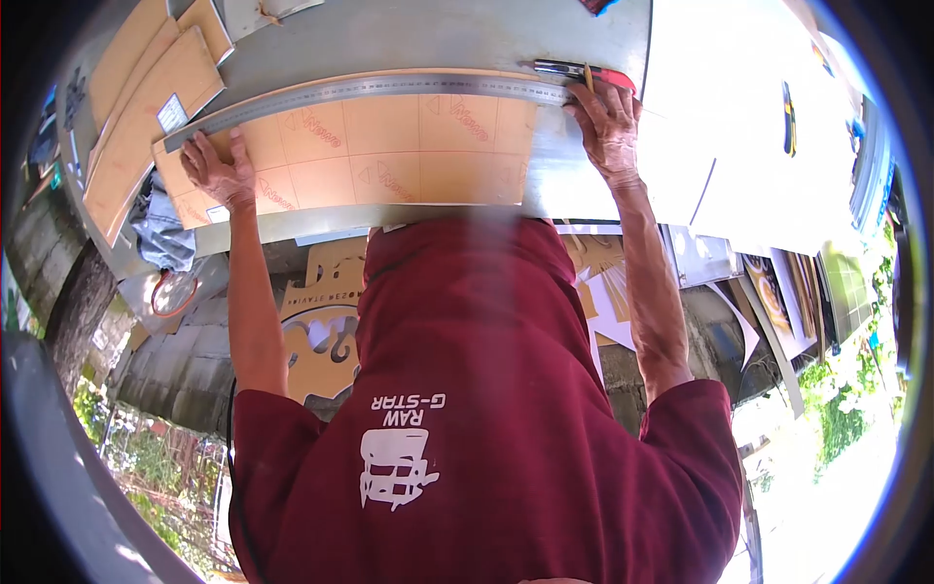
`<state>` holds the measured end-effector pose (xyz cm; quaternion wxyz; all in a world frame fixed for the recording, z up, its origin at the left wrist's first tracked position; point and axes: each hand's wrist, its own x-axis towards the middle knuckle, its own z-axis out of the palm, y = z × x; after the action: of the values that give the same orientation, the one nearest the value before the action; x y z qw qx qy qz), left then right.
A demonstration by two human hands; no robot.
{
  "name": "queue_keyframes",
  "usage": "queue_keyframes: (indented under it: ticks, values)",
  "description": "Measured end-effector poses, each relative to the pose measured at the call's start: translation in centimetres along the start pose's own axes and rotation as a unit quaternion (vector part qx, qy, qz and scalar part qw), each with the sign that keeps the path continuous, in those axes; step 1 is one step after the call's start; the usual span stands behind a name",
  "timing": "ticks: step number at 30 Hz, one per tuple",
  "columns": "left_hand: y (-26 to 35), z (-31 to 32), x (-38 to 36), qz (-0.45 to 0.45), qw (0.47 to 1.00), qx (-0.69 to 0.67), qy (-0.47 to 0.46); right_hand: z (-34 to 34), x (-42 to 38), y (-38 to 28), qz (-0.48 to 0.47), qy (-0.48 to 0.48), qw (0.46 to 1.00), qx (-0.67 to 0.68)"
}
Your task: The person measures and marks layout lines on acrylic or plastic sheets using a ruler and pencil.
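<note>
A long steel ruler [389, 89] lies across a sheet of board [341, 146] covered in tan printed protective paper, close to its far edge. My left hand [222, 173] presses down near the ruler's left end, fingers spread over the sheet. At the ruler's right end is my right hand [611, 134], with curled fingers. A thin yellowish stick, which looks like a pencil [589, 78], pokes out from those fingers. Just beyond them lies a red and black utility knife [615, 80], partly hidden by the fingertips.
The grey metal table [438, 39] carries more tan sheets [156, 107] at the left. A bluish cloth [161, 229] hangs at the left edge. A yellow and black cutter [789, 122] lies on the bright right side. Cut board pieces [326, 336] stand below the table.
</note>
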<state>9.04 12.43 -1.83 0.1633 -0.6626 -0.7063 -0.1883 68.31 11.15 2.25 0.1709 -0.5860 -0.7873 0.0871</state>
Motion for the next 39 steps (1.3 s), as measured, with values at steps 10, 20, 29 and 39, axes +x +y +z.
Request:
queue_keyframes:
  ticks: [10, 20, 29, 39]
  values:
    - [-1.4, 1.6, -1.4, -0.015, 1.000, -0.016, -0.015, 0.9, -0.6, 1.3, -0.008, 0.004, 1.000, -0.010]
    - [1.9, -1.3, 0.3, -0.085, 0.996, -0.006, -0.003, -0.4, 0.2, 0.6, -0.042, -0.017, 0.999, 0.007]
    - [1.8, -1.3, 0.1, -0.109, 0.993, -0.046, 0.015, -0.4, 0.5, 0.9, -0.047, -0.039, 0.998, 0.012]
    - [2.1, -1.8, 0.5, -0.091, 0.996, -0.010, 0.014, -0.8, 1.1, -0.1, -0.060, -0.031, 0.997, 0.024]
